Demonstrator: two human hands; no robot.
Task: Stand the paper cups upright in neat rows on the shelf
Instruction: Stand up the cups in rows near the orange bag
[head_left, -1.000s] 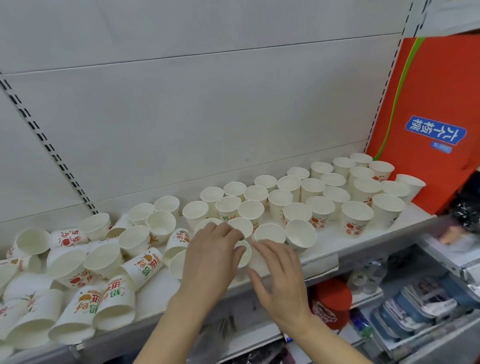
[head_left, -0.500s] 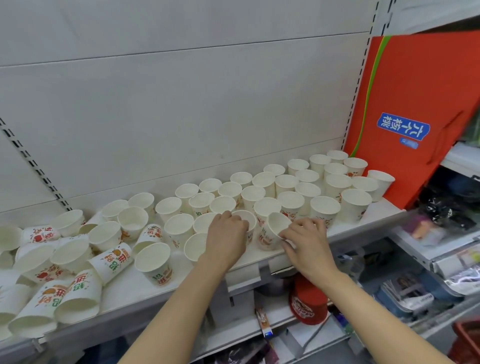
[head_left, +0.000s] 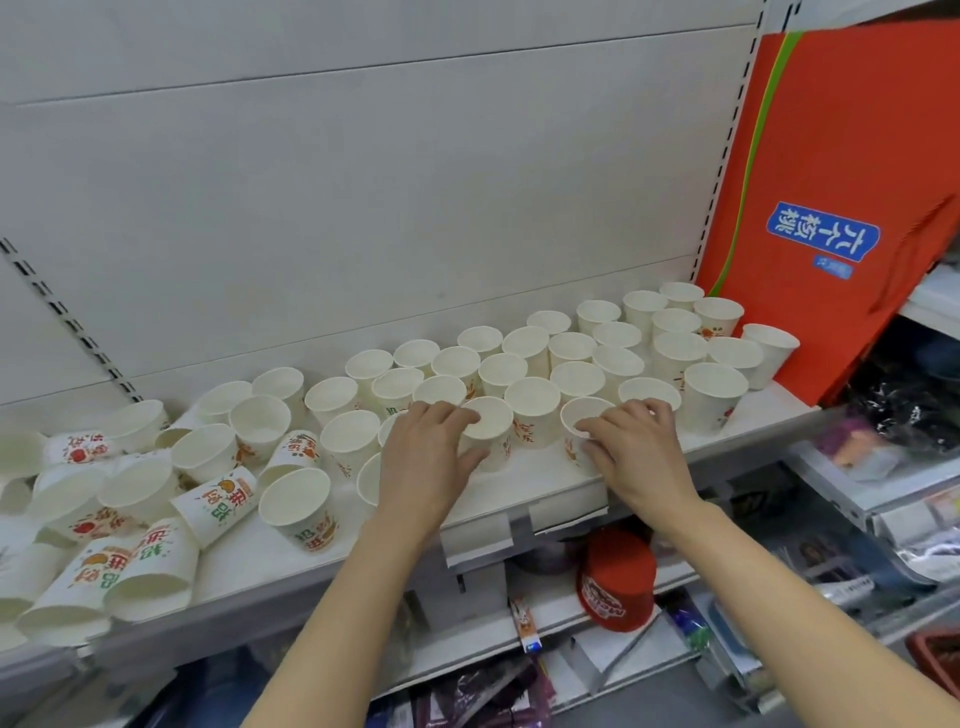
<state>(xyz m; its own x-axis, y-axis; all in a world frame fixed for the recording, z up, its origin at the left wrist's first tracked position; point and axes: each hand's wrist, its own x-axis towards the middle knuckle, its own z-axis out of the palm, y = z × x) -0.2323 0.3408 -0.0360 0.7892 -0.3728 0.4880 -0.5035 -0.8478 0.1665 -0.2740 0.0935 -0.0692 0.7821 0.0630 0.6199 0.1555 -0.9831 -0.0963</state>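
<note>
Several white paper cups with fruit prints stand upright in rows (head_left: 576, 353) across the right half of the white shelf (head_left: 540, 483). At the left lies a jumble of tipped-over cups (head_left: 119, 525). My left hand (head_left: 423, 460) grips an upright cup (head_left: 491, 423) at the front of the rows, thumb on its near side and fingers over its rim. My right hand (head_left: 636, 452) holds another upright front cup (head_left: 582, 415), fingertips over its rim. Two more cups sit partly hidden behind my left hand.
A red-orange bag (head_left: 841, 182) with a blue label leans at the shelf's right end. White back panels rise behind the cups. Below the shelf edge are a red cap (head_left: 615, 577) and packaged goods on lower shelves.
Both hands have moved right along the front edge. The cup under my right hand, tilted half a second ago, now stands upright. My left hand has closed round a front cup.
</note>
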